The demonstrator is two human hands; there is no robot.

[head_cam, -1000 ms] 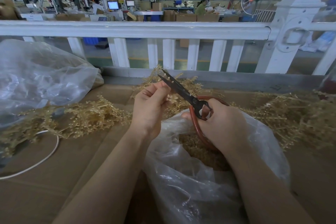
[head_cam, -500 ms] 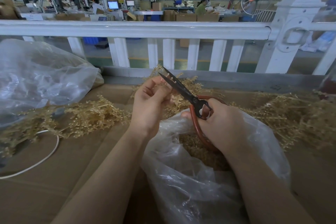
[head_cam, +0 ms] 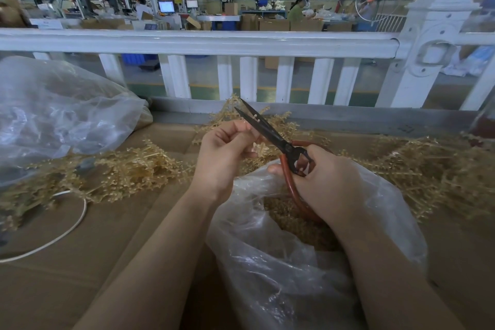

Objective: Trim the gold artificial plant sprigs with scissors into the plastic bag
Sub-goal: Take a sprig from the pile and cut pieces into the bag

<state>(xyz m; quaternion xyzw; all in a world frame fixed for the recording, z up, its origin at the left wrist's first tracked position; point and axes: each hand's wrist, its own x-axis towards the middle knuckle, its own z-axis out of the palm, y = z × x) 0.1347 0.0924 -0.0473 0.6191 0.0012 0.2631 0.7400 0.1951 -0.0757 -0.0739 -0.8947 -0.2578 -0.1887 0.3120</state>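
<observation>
No readable writing anywhere; the background monitors (head_cam: 166, 6) and a small yellow sign on the far wall are too small to make out.

Containers: crumpled clear plastic bag (head_cam: 281, 262) sits open just below both hands, on the brown cardboard work surface (head_cam: 67, 276). It holds a heap of small gold trimmed bits (head_cam: 289, 218), visible through the mouth. A second, larger clear plastic bag (head_cam: 53, 115) lies at far left; contents can't be made out.

Task item: small gold plastic plant sprig (head_cam: 257, 146), pale beaded stem with short nubs, held in front of the left hand (head_cam: 225, 158). Thumb and fingertips are curled and pinching it. A short stub of it sits between the blades.

Black-bladed scissors with red-brown loop handles (head_cam: 273, 136): blades parted slightly, tips pointing up and away toward the railing. Right hand (head_cam: 329, 185) grips the handles, fingers curled through and round the loop, directly over the bag mouth.

Loose gold sprigs in three piles on the cardboard: one at left (head_cam: 120, 171), one behind the hands (head_cam: 270, 120), a larger one at right (head_cam: 428, 169).

White cable (head_cam: 61, 233) loops across the cardboard at lower left. White painted railing (head_cam: 214, 43) runs across beyond the work surface, with a workshop floor, boxes and seated workers behind it.
</observation>
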